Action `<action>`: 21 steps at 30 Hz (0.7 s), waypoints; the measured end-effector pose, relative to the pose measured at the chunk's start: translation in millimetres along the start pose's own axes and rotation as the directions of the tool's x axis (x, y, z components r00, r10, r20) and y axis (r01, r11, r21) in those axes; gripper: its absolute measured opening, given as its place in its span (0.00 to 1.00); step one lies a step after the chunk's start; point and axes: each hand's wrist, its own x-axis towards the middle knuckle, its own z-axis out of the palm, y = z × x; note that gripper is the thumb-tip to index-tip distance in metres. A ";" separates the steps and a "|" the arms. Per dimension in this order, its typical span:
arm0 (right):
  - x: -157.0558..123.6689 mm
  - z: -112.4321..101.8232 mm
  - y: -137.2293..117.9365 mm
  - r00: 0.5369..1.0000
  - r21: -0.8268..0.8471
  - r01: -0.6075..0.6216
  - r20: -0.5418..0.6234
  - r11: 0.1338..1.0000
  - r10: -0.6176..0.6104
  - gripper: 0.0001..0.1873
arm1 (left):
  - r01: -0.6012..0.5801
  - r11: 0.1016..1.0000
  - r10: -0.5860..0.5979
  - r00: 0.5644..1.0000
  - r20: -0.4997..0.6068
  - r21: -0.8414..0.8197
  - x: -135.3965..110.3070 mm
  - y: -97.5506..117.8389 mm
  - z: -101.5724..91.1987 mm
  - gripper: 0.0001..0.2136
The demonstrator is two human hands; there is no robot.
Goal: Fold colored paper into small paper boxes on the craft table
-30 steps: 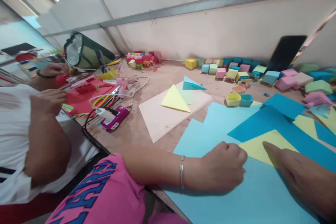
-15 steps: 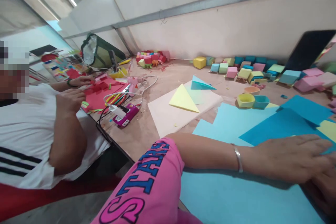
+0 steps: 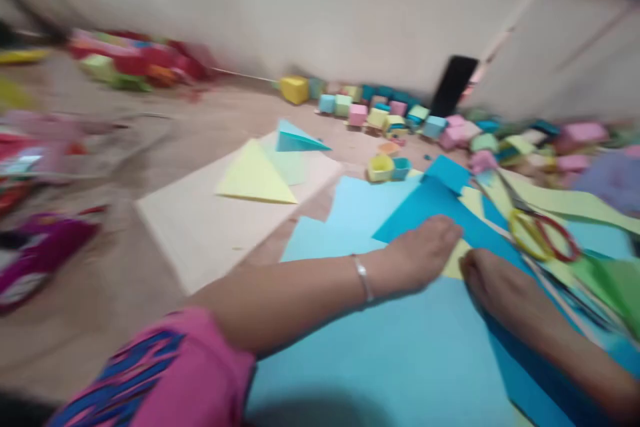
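two hands [image 3: 423,253] [image 3: 503,283] at yellow paper [image 3: 455,263]; blue sleeve lettering [image 3: 136,373] blurred, unreadable

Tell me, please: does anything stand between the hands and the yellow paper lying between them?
Nothing visible does: the left hand and right hand are both at the yellow paper. The scissors lie beyond the right hand, not in between. Blur leaves the exact contact unclear.
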 end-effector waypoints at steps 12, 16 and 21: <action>47.6 -51.3 -26.0 0.992 -0.486 -0.040 0.084 0.873 0.092 0.11 | -0.001 1.000 0.001 0.997 -0.079 -0.004 4.0 -18.2 8.3 0.20; 50.3 -23.6 -39.4 0.992 -0.274 0.053 0.125 0.960 -0.019 0.11 | 0.000 1.000 0.000 0.998 -0.065 -0.001 5.6 -16.9 4.2 0.19; 26.1 -24.3 -8.1 0.959 -0.380 -0.139 0.179 0.914 0.220 0.10 | 0.008 1.000 -0.008 0.998 -0.063 0.011 7.7 -15.4 4.7 0.19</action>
